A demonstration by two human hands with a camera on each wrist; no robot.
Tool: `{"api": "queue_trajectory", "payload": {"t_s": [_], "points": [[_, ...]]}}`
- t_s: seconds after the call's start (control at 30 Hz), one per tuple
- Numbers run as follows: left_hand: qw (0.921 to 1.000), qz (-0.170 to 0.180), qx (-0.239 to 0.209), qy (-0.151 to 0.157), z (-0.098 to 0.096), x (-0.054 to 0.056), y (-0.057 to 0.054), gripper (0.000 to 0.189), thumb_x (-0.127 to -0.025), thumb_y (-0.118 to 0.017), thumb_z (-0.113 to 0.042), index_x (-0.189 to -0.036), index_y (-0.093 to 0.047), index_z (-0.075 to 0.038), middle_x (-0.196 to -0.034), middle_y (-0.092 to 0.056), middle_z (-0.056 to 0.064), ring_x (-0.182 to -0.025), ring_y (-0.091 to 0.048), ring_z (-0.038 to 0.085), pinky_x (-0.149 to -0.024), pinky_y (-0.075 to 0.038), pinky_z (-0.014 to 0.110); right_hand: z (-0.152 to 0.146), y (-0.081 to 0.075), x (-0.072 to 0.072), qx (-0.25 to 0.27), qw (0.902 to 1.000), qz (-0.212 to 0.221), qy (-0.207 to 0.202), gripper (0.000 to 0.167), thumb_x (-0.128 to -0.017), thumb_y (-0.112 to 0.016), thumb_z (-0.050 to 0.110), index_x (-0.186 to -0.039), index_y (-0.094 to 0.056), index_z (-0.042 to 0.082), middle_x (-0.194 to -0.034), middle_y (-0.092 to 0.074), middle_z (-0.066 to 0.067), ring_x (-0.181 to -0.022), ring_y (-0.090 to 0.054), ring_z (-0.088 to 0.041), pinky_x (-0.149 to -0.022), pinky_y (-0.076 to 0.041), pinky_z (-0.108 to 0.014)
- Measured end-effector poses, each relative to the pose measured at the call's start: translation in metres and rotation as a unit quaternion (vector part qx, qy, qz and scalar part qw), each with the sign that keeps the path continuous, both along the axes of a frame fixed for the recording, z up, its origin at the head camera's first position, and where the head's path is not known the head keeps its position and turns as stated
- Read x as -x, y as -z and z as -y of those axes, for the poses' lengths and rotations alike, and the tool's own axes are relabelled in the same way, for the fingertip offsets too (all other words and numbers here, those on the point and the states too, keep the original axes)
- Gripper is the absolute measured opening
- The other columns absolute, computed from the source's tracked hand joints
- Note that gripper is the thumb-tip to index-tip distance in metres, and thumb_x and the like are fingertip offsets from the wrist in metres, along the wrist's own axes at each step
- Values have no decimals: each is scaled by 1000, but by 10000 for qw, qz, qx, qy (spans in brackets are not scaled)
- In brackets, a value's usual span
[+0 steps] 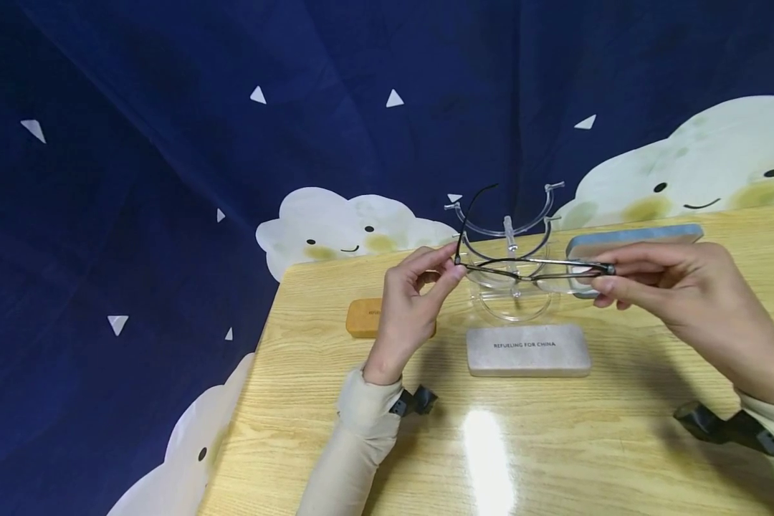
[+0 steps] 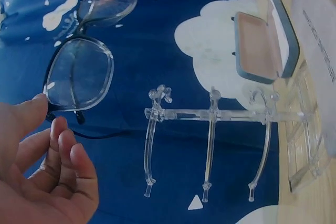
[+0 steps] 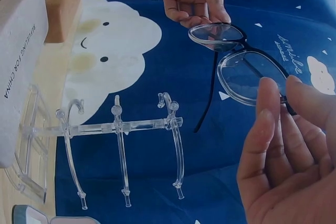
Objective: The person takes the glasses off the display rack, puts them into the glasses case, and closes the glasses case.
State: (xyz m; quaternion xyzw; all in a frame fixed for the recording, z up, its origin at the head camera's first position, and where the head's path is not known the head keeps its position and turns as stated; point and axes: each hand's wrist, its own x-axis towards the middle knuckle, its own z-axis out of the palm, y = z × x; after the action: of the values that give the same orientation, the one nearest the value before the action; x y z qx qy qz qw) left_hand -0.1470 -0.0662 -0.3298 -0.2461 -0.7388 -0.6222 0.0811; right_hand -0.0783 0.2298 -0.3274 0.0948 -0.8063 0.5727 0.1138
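A pair of dark-framed eyeglasses (image 1: 519, 276) with clear lenses is held up between both hands. My left hand (image 1: 414, 304) pinches the left end of the frame near the hinge, thumb against fingers. At the opposite end my right hand (image 1: 703, 308) grips the frame by its hinge. One dark temple arm (image 1: 462, 226) points up and away from the left hinge. Just beyond the glasses stands a clear plastic display stand (image 1: 509, 231) with three curved tiers, and the glasses overlap it in the head view. In the left wrist view its tiers (image 2: 210, 156) hold no glasses.
A grey glasses case (image 1: 529, 358) printed "REFUELING FOR CHINA" lies closed before the stand. Left of it is an orange case (image 1: 362, 324), partly behind my left hand. A blue case (image 2: 252, 45) stands open on the right of the wooden table (image 1: 309, 401). Behind hangs a dark blue cloth (image 1: 335, 129).
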Motion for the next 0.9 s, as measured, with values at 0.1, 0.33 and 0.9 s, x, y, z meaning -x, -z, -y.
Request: {"api": "queue_trajectory", "payload": {"t_s": [0.1, 0.33, 0.9], "points": [[9999, -80, 41, -49, 0, 1, 2, 32, -97, -71, -1, -128, -70, 7, -103, -71, 26, -94, -65, 8, -89, -60, 25, 0, 1, 1, -2, 10000, 30, 19, 32, -90, -73, -11, -120, -74, 0, -99, -82, 5, -74, -77, -10, -63, -58, -21], [9997, -165, 104, -112, 0, 1, 4, 33, -97, -71, -3, -128, -70, 7, -114, -76, 24, -101, -73, 34, -93, -62, 31, 1, -2, 2, -67, 9999, 5, -110, 32, -92, -73, -7, -124, -71, -3, -99, -82, 5, -76, -78, -10, -64, -59, -20], [9993, 8, -334, 169, -3, -1, 4, 27, -98, -68, -1, -123, -71, 11, -116, -74, 29, -91, -69, 0, -87, -58, 17, -3, 4, 3, 800, 9956, -59, -483, 32, -91, -68, -16, -120, -72, -5, -99, -83, -2, -72, -77, -13, -64, -59, -21]]}}
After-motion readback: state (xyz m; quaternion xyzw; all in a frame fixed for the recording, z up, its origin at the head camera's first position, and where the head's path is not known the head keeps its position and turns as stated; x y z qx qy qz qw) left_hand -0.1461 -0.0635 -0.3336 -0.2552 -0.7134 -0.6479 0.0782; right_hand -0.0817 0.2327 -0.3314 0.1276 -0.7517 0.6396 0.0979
